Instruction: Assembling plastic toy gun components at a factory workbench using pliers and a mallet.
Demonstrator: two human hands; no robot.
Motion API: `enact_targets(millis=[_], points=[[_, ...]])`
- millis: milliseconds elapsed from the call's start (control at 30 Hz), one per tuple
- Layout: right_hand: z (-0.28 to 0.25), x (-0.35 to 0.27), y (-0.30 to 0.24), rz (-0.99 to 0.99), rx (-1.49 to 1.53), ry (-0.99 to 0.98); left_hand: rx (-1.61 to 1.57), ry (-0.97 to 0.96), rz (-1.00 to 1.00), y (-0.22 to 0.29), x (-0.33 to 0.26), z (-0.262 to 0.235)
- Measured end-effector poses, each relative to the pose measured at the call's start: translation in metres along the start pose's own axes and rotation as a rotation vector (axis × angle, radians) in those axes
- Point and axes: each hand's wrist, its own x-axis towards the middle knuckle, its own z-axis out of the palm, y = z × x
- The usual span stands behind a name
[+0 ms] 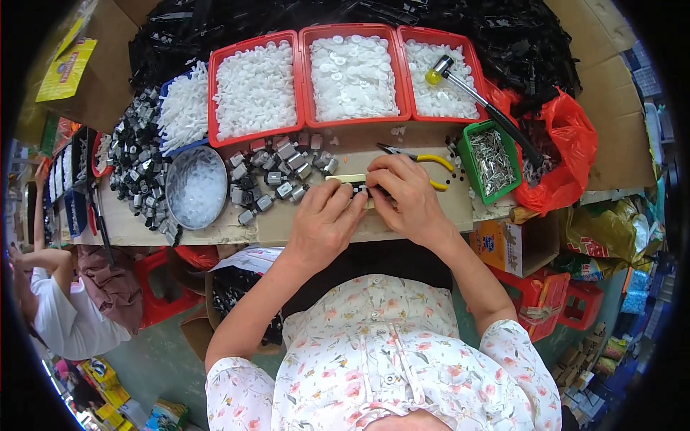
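Over the crowded tabletop (366, 144), pinching a cream piece (346, 178) with both hands (322, 224) (410, 197), perhaps risking a slip toward nearby motors (286, 151) through uneven pressure.

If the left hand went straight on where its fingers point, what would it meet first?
The left hand would probably meet the small black part first, near the cream block; depth there is unclear.

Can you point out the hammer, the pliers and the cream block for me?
Hammer (499, 119), head view: upper part of its black handle.
Pliers (434, 160), head view: a yellow handle.
Cream block (346, 178), head view: its exposed left part.
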Motion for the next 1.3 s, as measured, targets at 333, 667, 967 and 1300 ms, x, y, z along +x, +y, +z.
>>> enact_targets(millis=[333,667,967,1300], points=[[-0.004,0.002,-0.004,-0.012,-0.041,-0.013,0.258,0.022,-0.011,0.007,-0.02,0.008],[-0.001,0.003,0.003,-0.123,-0.17,-0.01,-0.009,-0.032,-0.096,0.003,-0.008,-0.011],[0.004,0.002,0.006,-0.115,-0.163,0.015,0.013,-0.112,-0.052,0.001,-0.004,-0.011],[-0.002,0.004,0.005,-0.09,-0.124,-0.017,0.005,-0.126,-0.019,-0.006,-0.003,-0.014]])
